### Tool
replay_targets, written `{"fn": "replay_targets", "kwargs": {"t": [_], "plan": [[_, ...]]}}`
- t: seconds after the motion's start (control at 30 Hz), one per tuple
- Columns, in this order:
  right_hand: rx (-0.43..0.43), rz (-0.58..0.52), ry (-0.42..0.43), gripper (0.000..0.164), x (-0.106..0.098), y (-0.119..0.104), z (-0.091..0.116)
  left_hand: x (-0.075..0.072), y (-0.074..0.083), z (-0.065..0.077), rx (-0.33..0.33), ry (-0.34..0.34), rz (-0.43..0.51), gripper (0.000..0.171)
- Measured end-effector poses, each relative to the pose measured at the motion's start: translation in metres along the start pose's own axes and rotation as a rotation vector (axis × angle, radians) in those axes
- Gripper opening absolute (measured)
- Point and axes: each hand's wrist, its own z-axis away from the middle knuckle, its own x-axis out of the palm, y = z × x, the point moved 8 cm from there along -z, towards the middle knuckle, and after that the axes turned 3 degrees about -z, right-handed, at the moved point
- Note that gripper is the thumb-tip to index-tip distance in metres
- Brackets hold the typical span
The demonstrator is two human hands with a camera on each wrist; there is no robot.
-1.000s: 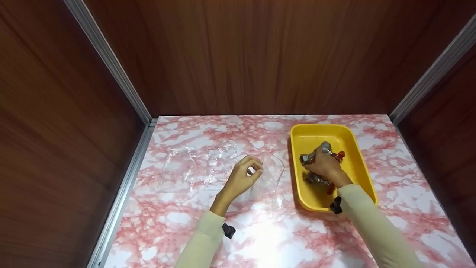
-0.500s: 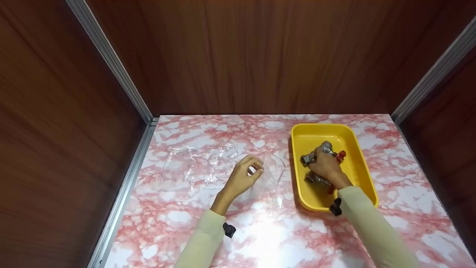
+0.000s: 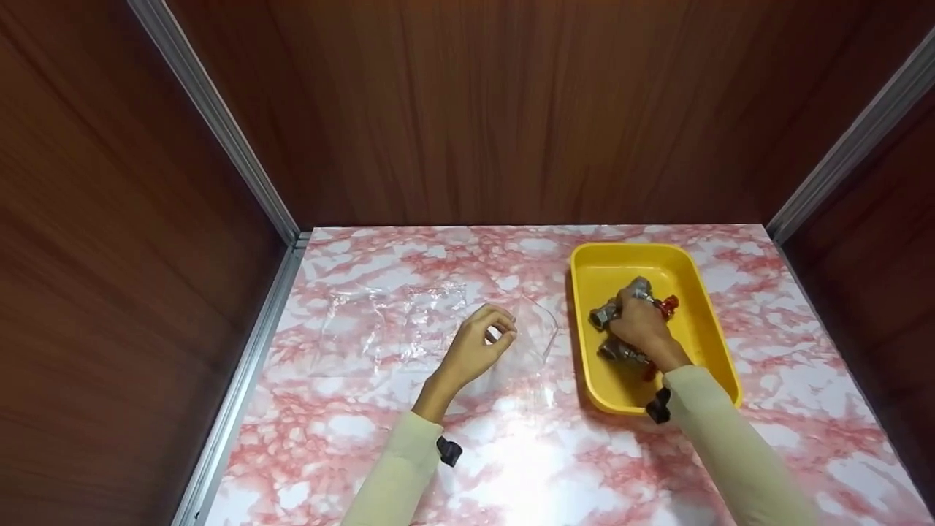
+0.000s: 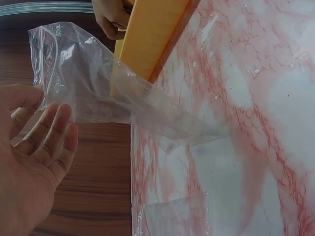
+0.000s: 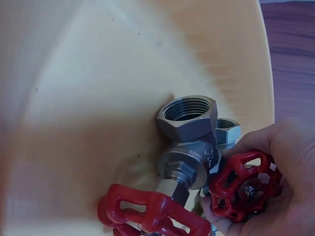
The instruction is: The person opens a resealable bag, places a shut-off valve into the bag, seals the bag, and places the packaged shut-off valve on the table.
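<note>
My left hand [image 3: 473, 351] pinches the zip-lock edge of a clear plastic bag [image 4: 88, 73] between thumb and fingers. The bag stands up from the table and its lower end reaches the surface. Inside the yellow tray [image 3: 712, 351], my right hand [image 3: 643, 329] grips a metal gate valve, its fingers and thumb around the body by the red handwheel [image 5: 246, 187]. Right beside it lies another valve [image 5: 189, 132], with a threaded hex end and its own red handwheel [image 5: 147, 211]. Part of the gripped valve is hidden behind the hand.
Two more clear bags lie flat left of my left hand, a nearer bag [image 3: 431, 329] and a farther bag [image 3: 349, 332]. The marbled red and white table [image 3: 350, 431] is enclosed by brown wood-look panels [image 3: 467, 117] with metal corner rails [image 3: 219, 117].
</note>
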Motion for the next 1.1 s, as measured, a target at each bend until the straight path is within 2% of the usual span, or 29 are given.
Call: {"fn": "replay_targets", "kwargs": {"t": [0.33, 0.7, 1.1], "plan": [[-0.046, -0.032, 0.023, 0.030, -0.010, -0.003, 0.001, 0.000, -0.003, 0.000, -0.023, -0.010, -0.009, 0.006], [-0.064, -0.049, 0.024, 0.034, -0.021, -0.019, 0.003, 0.000, -0.004, -0.001, -0.014, 0.006, 0.000, 0.006], [-0.058, -0.058, 0.026, 0.034, -0.037, -0.031, 0.018, 0.001, -0.004, -0.002, -0.003, 0.015, 0.001, 0.004]]}}
